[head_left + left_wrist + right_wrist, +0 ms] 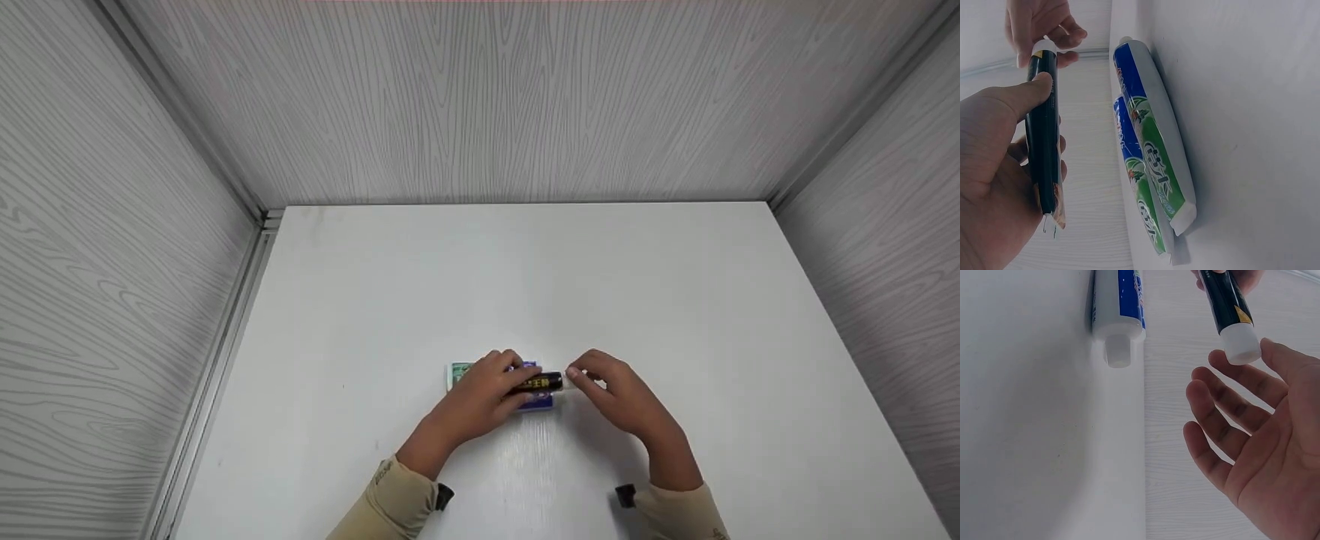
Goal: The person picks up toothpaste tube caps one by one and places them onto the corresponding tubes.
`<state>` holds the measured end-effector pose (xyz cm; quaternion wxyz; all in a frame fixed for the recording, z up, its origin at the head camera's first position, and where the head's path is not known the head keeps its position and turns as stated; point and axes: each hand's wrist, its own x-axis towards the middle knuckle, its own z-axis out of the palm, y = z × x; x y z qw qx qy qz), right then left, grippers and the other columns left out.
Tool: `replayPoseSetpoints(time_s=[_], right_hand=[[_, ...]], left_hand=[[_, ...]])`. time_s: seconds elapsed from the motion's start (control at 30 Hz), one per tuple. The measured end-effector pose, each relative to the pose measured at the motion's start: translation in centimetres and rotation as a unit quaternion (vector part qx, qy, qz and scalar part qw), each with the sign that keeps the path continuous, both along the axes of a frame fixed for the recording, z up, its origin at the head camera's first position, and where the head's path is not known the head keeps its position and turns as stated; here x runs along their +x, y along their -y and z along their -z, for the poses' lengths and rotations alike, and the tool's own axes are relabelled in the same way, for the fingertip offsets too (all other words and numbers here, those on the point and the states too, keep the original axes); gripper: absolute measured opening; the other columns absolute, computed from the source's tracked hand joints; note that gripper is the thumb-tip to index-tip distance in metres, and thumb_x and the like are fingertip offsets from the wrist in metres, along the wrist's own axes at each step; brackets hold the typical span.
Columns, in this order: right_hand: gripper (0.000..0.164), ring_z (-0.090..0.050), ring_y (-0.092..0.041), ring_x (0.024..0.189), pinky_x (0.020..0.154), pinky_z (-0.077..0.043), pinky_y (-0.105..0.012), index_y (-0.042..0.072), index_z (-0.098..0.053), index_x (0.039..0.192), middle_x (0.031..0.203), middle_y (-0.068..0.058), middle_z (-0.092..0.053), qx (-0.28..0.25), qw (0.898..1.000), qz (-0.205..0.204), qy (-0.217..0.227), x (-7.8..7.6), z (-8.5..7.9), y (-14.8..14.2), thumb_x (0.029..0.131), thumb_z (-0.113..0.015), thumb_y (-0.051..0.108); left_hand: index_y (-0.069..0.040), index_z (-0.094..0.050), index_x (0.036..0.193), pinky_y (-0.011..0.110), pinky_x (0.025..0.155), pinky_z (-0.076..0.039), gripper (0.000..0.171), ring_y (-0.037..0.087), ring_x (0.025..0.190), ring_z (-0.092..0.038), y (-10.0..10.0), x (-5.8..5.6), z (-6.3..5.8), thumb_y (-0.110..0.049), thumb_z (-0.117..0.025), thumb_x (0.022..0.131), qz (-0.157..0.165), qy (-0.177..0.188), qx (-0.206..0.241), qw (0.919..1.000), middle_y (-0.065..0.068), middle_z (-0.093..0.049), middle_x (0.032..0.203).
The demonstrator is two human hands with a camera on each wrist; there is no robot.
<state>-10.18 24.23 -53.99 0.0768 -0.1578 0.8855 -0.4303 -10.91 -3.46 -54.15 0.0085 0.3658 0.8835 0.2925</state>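
My left hand (pixel 480 394) grips a black toothpaste tube (pixel 1043 129) around its middle, thumb along one side. Yellow lettering shows on the tube in the head view, and a white cap (pixel 1240 344) closes its right end. At that cap is my right hand (pixel 624 394), thumb and index fingertips on either side of it, the other fingers spread and bent. Beneath the left hand lie two blue-and-green toothpaste tubes (pixel 1154 135), side by side on the table. From above, the left hand and the black tube cover much of them.
The white tabletop (pixel 525 285) reaches back to a grey wood-grain panel (pixel 480 105). Similar panels stand at the left (pixel 112 300) and right (pixel 885 225), with a metal rail (pixel 217 375) along the left edge. Small dark devices sit at both cuffs.
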Motion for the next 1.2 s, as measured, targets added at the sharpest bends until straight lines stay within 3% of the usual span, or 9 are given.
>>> replayPoseSetpoints(time_s=[0.2, 0.37, 0.5, 0.7, 1.0, 1.2], right_hand=[[0.032, -0.067, -0.014, 0.107, 0.101, -0.054, -0.05, 0.024, -0.077, 0.11, 0.111, 0.007, -0.071, 0.001, 1.0, 0.018, 0.014, 0.07, -0.01, -0.06, 0.111, -0.054, 0.046], [0.028, -0.067, -0.012, 0.111, 0.101, -0.054, -0.05, 0.022, -0.076, 0.119, 0.117, 0.01, -0.071, -0.008, 0.999, 0.025, -0.019, 0.26, 0.0, -0.21, 0.111, -0.056, 0.041], [0.016, -0.067, -0.01, 0.102, 0.095, -0.056, -0.046, 0.027, -0.073, 0.12, 0.117, 0.012, -0.071, -0.027, 0.997, 0.008, -0.067, 0.37, -0.24, -0.25, 0.106, -0.068, 0.032], [0.031, -0.068, -0.02, 0.09, 0.087, -0.056, -0.039, 0.019, -0.072, 0.118, 0.117, 0.003, -0.071, -0.056, 0.991, -0.028, -0.121, 0.43, -0.5, -0.17, 0.091, -0.086, 0.015], [0.032, -0.067, -0.024, 0.089, 0.08, -0.057, -0.033, 0.02, -0.074, 0.109, 0.11, 0.005, -0.07, -0.076, 0.99, -0.049, -0.109, 0.37, -0.21, -0.17, 0.087, -0.086, 0.001], [0.024, -0.068, -0.015, 0.091, 0.086, -0.056, -0.036, 0.022, -0.073, 0.113, 0.112, 0.009, -0.071, -0.049, 0.994, -0.045, -0.084, 0.36, -0.09, -0.33, 0.094, -0.082, 0.011]], left_hand=[[-0.016, -0.067, 0.145, 0.039, 0.096, -0.054, 0.041, 0.019, 0.11, -0.058, -0.03, -0.07, 0.15, -0.028, -0.07, 0.105, 0.001, 0.001, 0.0, 1.0, 0.004, -0.062, 0.124], [-0.017, -0.066, 0.145, 0.038, 0.097, -0.054, 0.042, 0.019, 0.111, -0.058, 0.01, -0.1, 0.18, -0.028, -0.069, 0.105, 0.0, 0.007, 0.0, 1.0, 0.004, -0.062, 0.124], [-0.019, -0.065, 0.146, 0.039, 0.099, -0.054, 0.043, 0.019, 0.113, -0.059, 0.07, -0.06, 0.11, -0.029, -0.069, 0.105, -0.002, 0.01, 0.0, 1.0, 0.004, -0.062, 0.125], [-0.019, -0.065, 0.146, 0.038, 0.099, -0.054, 0.043, 0.018, 0.113, -0.059, 0.13, -0.06, 0.13, -0.029, -0.069, 0.105, 0.0, 0.004, 0.002, 1.0, 0.003, -0.063, 0.124], [-0.017, -0.067, 0.145, 0.039, 0.098, -0.054, 0.041, 0.019, 0.111, -0.059, 0.08, -0.1, 0.14, -0.029, -0.069, 0.105, 0.003, 0.0, 0.001, 1.0, 0.004, -0.062, 0.124], [-0.016, -0.067, 0.144, 0.04, 0.097, -0.054, 0.041, 0.02, 0.11, -0.059, 0.1, -0.08, 0.28, -0.029, -0.068, 0.106, 0.007, 0.0, 0.003, 1.0, 0.005, -0.063, 0.123]])
